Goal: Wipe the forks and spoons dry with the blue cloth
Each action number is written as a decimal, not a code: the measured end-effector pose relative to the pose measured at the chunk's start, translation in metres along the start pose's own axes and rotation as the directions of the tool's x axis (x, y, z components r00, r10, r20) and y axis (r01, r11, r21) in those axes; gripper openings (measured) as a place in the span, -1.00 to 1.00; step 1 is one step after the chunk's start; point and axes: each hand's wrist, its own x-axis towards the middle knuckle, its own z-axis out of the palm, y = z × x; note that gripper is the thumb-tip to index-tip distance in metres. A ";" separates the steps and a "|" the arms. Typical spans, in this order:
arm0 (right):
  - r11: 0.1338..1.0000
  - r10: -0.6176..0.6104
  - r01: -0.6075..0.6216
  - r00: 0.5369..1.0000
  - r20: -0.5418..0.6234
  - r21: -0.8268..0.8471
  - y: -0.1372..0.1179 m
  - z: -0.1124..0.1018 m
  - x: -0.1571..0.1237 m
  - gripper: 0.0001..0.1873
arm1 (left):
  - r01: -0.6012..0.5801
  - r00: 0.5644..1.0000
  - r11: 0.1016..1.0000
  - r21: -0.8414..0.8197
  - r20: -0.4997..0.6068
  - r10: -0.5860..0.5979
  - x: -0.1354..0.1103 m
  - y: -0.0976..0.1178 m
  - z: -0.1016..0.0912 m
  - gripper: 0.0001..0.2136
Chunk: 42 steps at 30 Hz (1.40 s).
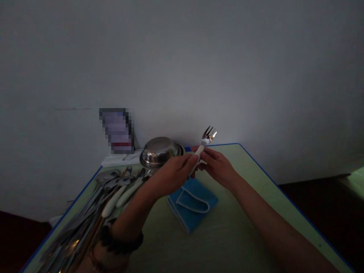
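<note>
A fork (pixel 209 135) with a white handle and metal tines points up and away above the green table (pixel 250 178). My left hand (pixel 173 175) is closed around the lower part of the handle. My right hand (pixel 217 165) pinches the handle from the right side, just below the tines. Under both hands lies a folded blue cloth (pixel 192 203). A dark beaded bracelet (pixel 121 242) sits on my left wrist.
An upturned steel bowl (pixel 159 151) stands at the table's far edge by the wall. Several spoons and forks (pixel 93 212) lie heaped along the left side. A white cloth (pixel 121 159) and a blurred-out card (pixel 117 131) are behind them. The table has a blue rim.
</note>
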 end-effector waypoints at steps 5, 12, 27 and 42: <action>0.999 0.042 -0.043 0.991 -0.128 -0.003 -0.012 -0.040 -0.013 -0.76 | -0.090 0.993 0.973 0.213 -0.058 0.105 0.010 -0.005 0.033 -0.67; 0.368 -0.029 -0.435 0.878 -0.478 -0.822 -0.008 -0.142 -0.041 -0.67 | -0.074 0.991 0.918 0.390 -0.072 0.111 0.015 -0.042 0.082 -0.77; -0.279 -0.194 -0.608 0.794 -0.577 -0.743 0.009 -0.170 -0.028 -0.57 | -0.079 0.989 0.866 0.495 -0.073 0.132 0.015 -0.046 0.093 -0.81; -0.272 -0.245 -0.610 0.792 -0.559 -0.745 0.019 -0.171 -0.032 -0.59 | -0.066 0.986 0.847 0.528 -0.095 0.136 0.014 -0.045 0.094 -0.82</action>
